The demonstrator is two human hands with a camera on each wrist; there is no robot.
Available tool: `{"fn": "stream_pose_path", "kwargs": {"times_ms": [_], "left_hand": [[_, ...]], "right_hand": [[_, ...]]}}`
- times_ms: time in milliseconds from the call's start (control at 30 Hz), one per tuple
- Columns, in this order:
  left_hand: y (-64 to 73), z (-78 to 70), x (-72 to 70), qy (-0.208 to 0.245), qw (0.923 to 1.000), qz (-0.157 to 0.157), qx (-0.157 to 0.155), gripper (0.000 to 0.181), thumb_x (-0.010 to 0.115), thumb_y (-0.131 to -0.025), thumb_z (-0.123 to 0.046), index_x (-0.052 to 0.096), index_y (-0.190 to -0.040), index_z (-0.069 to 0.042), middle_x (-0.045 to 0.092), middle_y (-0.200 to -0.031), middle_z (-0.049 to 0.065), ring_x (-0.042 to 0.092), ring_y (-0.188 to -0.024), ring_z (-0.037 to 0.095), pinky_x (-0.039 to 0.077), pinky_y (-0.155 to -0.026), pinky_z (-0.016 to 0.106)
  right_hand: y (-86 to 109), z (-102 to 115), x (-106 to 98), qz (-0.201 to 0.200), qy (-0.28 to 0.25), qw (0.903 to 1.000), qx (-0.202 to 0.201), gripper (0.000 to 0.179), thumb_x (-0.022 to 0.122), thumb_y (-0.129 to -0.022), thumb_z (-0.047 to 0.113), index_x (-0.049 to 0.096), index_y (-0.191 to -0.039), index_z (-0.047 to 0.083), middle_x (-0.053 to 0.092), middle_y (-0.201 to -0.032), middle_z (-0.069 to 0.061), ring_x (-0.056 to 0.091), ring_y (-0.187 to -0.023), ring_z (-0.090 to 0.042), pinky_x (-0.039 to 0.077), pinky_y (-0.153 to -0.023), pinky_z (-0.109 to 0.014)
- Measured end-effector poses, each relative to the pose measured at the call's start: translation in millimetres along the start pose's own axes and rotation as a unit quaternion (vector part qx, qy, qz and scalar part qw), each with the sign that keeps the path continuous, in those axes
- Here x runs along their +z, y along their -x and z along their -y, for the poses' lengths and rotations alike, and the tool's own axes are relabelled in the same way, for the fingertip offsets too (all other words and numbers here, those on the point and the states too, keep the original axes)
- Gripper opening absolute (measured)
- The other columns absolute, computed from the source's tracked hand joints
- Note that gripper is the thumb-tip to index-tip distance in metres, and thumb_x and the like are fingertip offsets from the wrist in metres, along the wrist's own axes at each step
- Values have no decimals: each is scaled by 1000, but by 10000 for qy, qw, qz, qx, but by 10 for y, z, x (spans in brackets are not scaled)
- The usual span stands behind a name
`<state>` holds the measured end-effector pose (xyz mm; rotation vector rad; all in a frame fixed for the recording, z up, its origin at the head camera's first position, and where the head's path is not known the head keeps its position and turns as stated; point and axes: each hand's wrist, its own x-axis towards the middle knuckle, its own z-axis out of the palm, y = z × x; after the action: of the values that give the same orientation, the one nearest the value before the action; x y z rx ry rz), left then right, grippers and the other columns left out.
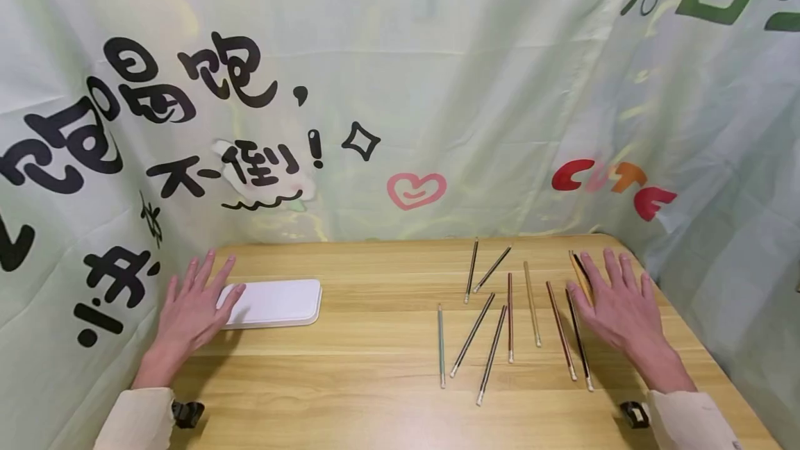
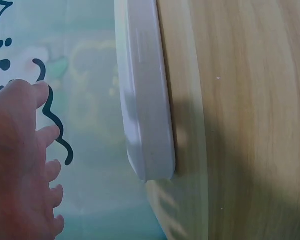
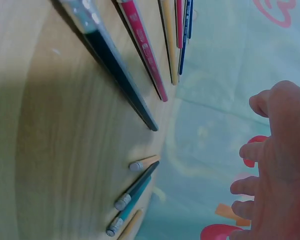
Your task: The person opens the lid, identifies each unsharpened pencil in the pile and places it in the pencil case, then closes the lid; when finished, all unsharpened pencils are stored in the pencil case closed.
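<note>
My left hand [image 1: 196,307] is held with spread, straight fingers at the left end of a flat white case [image 1: 278,303]. Its thumb overlaps the case in the head view, while the left wrist view shows the hand [image 2: 20,160] apart from the case [image 2: 147,90]. On the right, my other hand [image 1: 625,311] is likewise spread flat and holds nothing. Pencils lie beneath and beside it, among them a yellow pencil [image 1: 580,276], partly hidden by the fingers, a black pencil [image 1: 579,339] and a dark red pencil [image 1: 561,332].
Several more eraser-tipped pencils lie scattered right of the table's middle, including a green pencil [image 1: 441,346], a tan pencil [image 1: 532,304] and a black striped pencil [image 1: 492,356]. A printed cloth [image 1: 487,110] hangs along the back and sides of the wooden table [image 1: 325,380].
</note>
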<state>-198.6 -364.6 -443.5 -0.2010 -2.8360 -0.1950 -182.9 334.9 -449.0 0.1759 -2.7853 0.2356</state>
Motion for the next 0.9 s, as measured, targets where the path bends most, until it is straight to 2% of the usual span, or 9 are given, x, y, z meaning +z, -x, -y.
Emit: {"fn": "stream_pose_path", "kwargs": {"times_ms": [233, 467, 567, 700, 800, 900], "left_hand": [[11, 10, -6, -4, 10000, 45, -28, 64, 34, -96, -52, 18, -150, -22, -4, -155, 7, -11, -138, 32, -6, -105, 67], [-8, 11, -33, 79, 9999, 123, -27, 64, 34, -96, -52, 18, -150, -21, -4, -155, 7, -9, -138, 35, -5, -105, 68], [-15, 12, -40, 205, 9997, 122, -20, 63, 34, -97, -51, 18, -150, -21, -3, -155, 8, -7, -138, 38, -2, -104, 70], [-21, 41, -11, 683, 9976, 108, 3, 61, 36, -98, -46, 19, -150, -20, -2, -155, 8, -2, -137, 41, 5, -102, 72], [-17, 90, 52, 1322, 9911, 138, 54, 61, 43, -97, -41, 22, -149, -16, 5, -153, 17, 8, -135, 47, 13, -99, 73], [-2, 153, 128, 1778, 9838, 219, 73, 64, 50, -95, -38, 26, -148, -11, 15, -149, 27, 16, -131, 51, 19, -97, 72]], "right_hand": [[12, -6, 65, 79, -26, 10000, -34, 66, 43, -95, 45, 19, -150, 17, 16, -147, -28, -1, -136, -44, 5, -99, -74], [-2, 40, 90, 171, 40, 9998, -46, 70, 43, -94, 47, 13, -151, 18, 14, -148, -28, 1, -135, -46, 6, -99, -74], [-19, 123, 82, 166, -35, 9998, -36, 69, 43, -95, 46, 14, -150, 17, 13, -149, -27, 4, -135, -46, 6, -100, -72], [-52, 323, 96, -42, -246, 9995, -201, 67, 47, -94, 43, 22, -149, 13, 20, -146, -27, 14, -133, -46, 14, -101, -69], [-86, 503, 137, -350, -524, 9972, -408, 66, 51, -92, 42, 29, -146, 11, 27, -142, -28, 25, -128, -46, 25, -97, -68], [-124, 682, 199, -564, -870, 9931, -539, 66, 54, -91, 41, 30, -146, 13, 31, -141, -26, 31, -125, -45, 33, -92, -67]]}}
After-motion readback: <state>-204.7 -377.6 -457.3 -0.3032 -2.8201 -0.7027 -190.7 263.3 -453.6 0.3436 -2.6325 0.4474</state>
